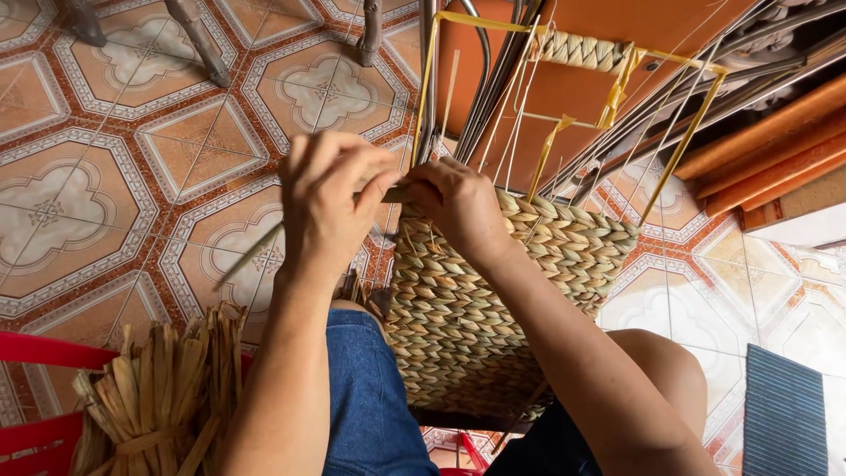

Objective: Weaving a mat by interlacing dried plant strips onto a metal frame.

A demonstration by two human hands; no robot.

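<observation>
Basket (493,291) weave edge under both hands (397,198), strand (256,251) pinched btwn.

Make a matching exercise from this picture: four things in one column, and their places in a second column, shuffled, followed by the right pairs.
Things:
1. woven basket
2. straw bundle
3. yellow frame
4. blue mat

Places:
A. bottom right, on the tiles
B. above the woven part, upper middle
C. on the lap, under both hands
D. bottom left, by the red chair

Pairs: 1-C, 2-D, 3-B, 4-A
</observation>
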